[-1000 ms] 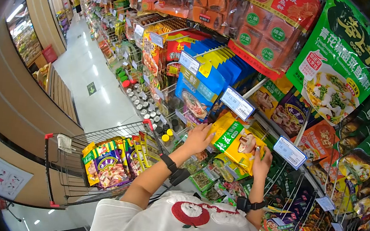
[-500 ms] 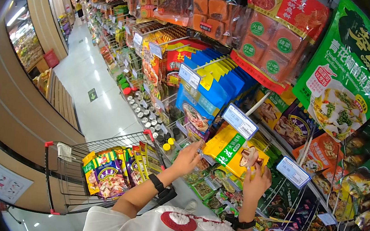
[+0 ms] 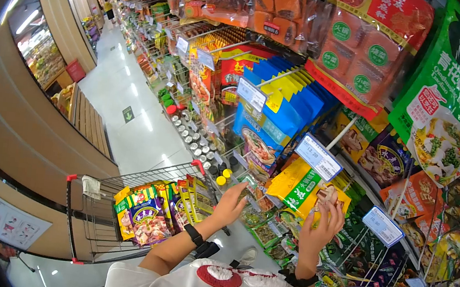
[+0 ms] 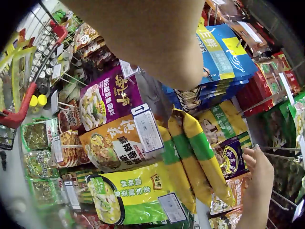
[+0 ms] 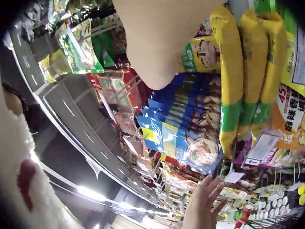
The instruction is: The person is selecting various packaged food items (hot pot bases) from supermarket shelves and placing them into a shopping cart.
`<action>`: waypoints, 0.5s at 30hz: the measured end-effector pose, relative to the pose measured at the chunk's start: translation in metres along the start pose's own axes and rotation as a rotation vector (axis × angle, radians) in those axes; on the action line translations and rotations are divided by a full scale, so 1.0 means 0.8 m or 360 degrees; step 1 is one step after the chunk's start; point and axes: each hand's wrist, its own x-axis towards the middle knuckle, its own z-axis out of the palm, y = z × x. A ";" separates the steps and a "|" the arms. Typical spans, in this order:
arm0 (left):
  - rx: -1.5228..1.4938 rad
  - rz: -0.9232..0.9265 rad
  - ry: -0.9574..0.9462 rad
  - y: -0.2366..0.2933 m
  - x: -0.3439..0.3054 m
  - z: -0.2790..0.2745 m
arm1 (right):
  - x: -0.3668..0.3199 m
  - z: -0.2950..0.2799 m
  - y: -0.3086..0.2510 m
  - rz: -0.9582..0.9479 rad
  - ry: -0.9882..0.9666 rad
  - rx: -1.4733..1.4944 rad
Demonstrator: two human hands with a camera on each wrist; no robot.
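Observation:
Yellow packets [image 3: 294,189] with a green band hang on a shelf hook in the head view, and several stand side by side in the left wrist view [image 4: 190,157]. My right hand [image 3: 319,233] is at the front packet's right edge, its fingers raised and spread a little; whether they touch it I cannot tell. Off the packet's left side, my left hand [image 3: 227,208] holds nothing, its fingers loosely extended. Blue packets [image 3: 268,128] hang just behind. In the right wrist view the left hand [image 5: 202,205] is below the blue packets [image 5: 178,138].
A wire shopping cart [image 3: 124,179] on the left holds several colourful packets [image 3: 147,219]. Price tags [image 3: 319,156] jut out on hooks above and beside the hands. A large green packet [image 3: 444,105] hangs at right. The aisle floor [image 3: 128,86] runs away beyond the cart.
Both hands have come off the yellow packet they were holding at its sides, and it now hangs at the hook. The left hand has drawn away leftward. The view has shifted slightly.

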 end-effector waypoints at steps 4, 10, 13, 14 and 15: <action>0.0011 -0.0178 0.0075 -0.012 -0.024 -0.019 | -0.024 0.029 -0.025 -0.0185 0.0037 0.0340; 0.0194 -0.0608 0.0411 -0.120 -0.121 -0.044 | -0.063 0.115 -0.102 -0.0429 -0.0391 0.0962; 0.0357 -0.0893 0.0666 -0.173 -0.189 -0.075 | -0.102 0.159 -0.153 -0.0274 -0.0980 0.1251; 0.0371 -0.0991 0.0730 -0.189 -0.209 -0.095 | -0.112 0.172 -0.176 -0.0189 -0.1168 0.1373; 0.0382 -0.1089 0.0793 -0.205 -0.229 -0.115 | -0.128 0.188 -0.193 -0.0197 -0.1299 0.1382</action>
